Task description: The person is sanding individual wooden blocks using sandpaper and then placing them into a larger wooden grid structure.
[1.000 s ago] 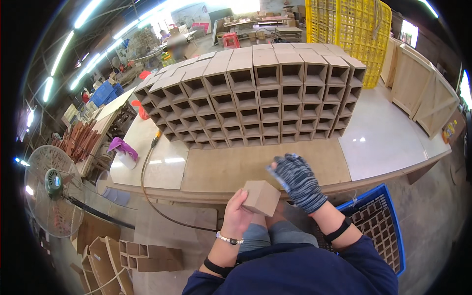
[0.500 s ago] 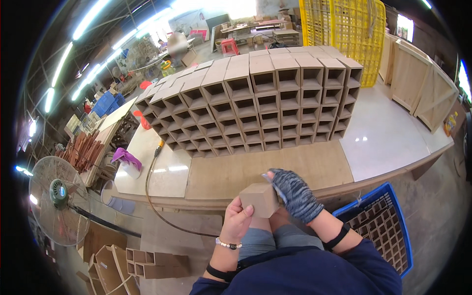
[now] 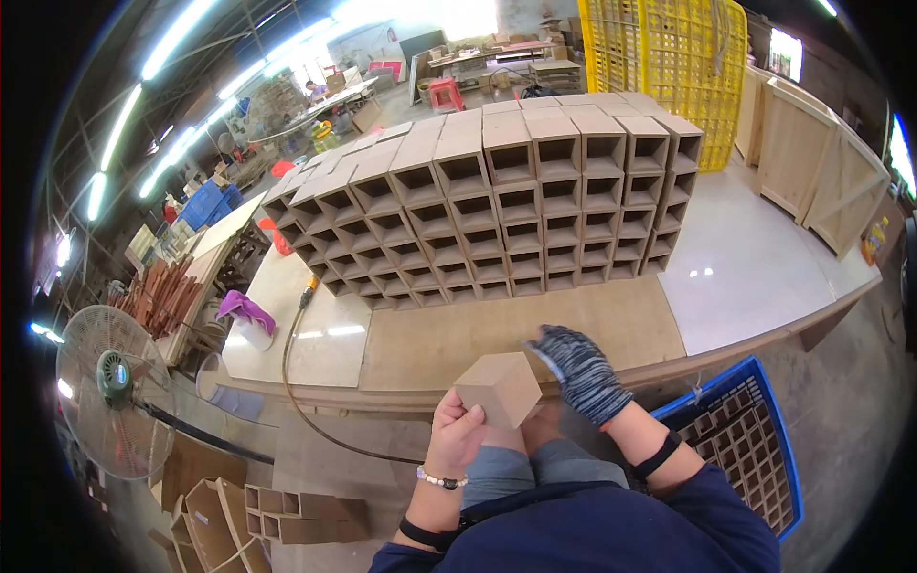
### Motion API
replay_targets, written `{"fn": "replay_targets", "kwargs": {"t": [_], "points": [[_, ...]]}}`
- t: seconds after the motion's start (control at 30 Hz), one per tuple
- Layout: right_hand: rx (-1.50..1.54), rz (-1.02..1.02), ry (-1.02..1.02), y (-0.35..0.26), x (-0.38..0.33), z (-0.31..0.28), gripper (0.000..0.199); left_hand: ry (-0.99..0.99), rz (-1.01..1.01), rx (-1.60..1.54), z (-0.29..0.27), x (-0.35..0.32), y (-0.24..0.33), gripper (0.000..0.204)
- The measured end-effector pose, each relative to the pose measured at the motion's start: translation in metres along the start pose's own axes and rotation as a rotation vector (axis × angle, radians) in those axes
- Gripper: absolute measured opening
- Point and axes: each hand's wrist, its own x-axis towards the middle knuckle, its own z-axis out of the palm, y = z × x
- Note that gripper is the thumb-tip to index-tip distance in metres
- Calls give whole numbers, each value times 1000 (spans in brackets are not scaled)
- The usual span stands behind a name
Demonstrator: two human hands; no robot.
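Head view: workshop, long pale desk (image 3: 745,277) with a brown board on it. Stack of open wooden cubbies (image 3: 497,205) fills the desk's far side, yellow crates (image 3: 669,67) behind. Fan (image 3: 110,387) at left, hose (image 3: 306,382) hanging off the desk edge, blue crate (image 3: 740,449) at right by the knee. Box (image 3: 499,389) held over the lap, near the desk edge, tilted, one corner toward the camera; roughly cubic, no clear long axis. Left hand (image 3: 458,435) grips its lower left side. Gloved right hand (image 3: 578,372) rests flat against its right side, fingers extended.
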Motion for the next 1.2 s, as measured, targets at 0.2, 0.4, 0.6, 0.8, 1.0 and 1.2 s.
{"fn": "replay_targets", "kwargs": {"t": [0.2, 0.4, 0.6, 0.8, 1.0, 1.2], "points": [[235, 10, 253, 2, -8, -1, 57, -19, 39, -96, 2, 7, 4, 36], [269, -71, 319, -8, -1, -24, 48, 83, -33, -113, 2, 8, 3, 33], [62, -431, 160, -35, -6, -36, 41, 101, -138, -51, 1, 10, 6, 32], [-234, -279, 139, 0, 17, -21, 35, 143, -192, 77, 4, 6, 4, 31], [-17, -386, 247, -28, 0, -26, 34, 155, -170, 16, 4, 9, 6, 33], [-203, -169, 107, 1, 14, -19, 42, 9, -179, -110, -5, 4, 1, 35]]}}
